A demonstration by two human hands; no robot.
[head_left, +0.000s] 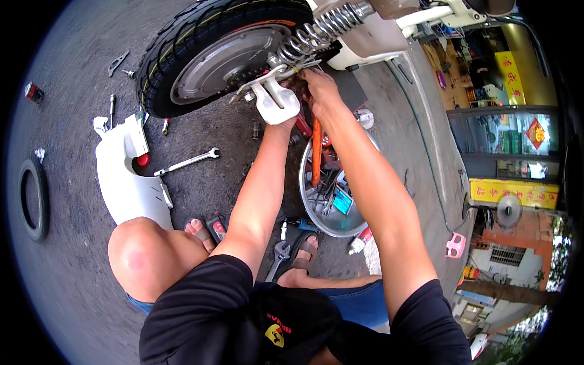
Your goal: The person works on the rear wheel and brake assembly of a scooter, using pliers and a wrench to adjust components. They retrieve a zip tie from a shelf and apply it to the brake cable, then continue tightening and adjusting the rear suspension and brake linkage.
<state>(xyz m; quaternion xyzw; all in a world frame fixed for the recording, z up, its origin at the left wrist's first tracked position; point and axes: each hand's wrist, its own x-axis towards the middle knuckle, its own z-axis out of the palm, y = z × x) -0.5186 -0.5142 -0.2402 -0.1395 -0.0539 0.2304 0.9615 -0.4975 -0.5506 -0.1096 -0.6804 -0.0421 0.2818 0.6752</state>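
Both arms reach forward to the rear wheel (225, 70) of a scooter, which has a black tyre and a grey hub. My right hand (320, 90) is at the axle area beside the coil-spring shock absorber (322, 31), its fingers bent closed around something too hidden to name. A white metal bracket (277, 103) covers most of my left hand (288, 121), so its fingers do not show. Just below my hands, an orange handle (316, 155) slants over a round metal basin (306, 194) of tools; I cannot tell whether a hand touches it.
On the left lie a white body panel (125, 176), a wrench (187, 162) and a loose tyre (32, 199). An adjustable wrench (279, 258) is between my feet, near a blue power tool (302, 224). A spray can (360, 241) lies beside the basin. A hose (426, 140) runs along the right.
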